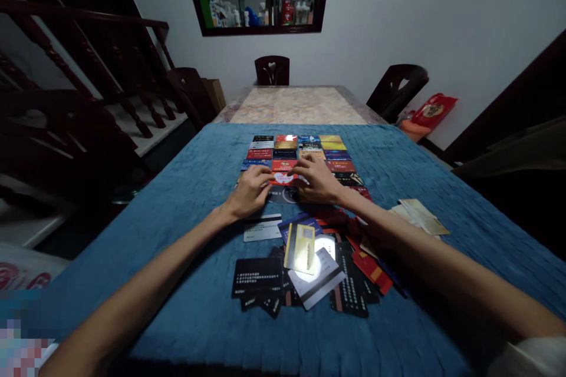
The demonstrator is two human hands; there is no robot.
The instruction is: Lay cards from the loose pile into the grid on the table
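Observation:
A red card with a white heart (284, 178) lies near the front of a grid of plastic cards, between my two hands. My left hand (251, 191) has its curled fingertips and thumb at the card's left edge. At the right edge, the bent fingers of my right hand (317, 179) hold the same card and cover part of the grid. Just below it is a dark grey card (283, 194). Nearer me is a loose, overlapping pile with a gold card (299, 249), a silver card (316, 278), a white striped card (262, 228) and several black cards (257, 275).
A blue cloth (177, 235) covers the near part of the table; its far end has a patterned top (296, 105). Pale papers or cards (420, 216) lie at the right. Dark wooden chairs (272, 70) stand around, and a stair railing (88, 41) is at the left.

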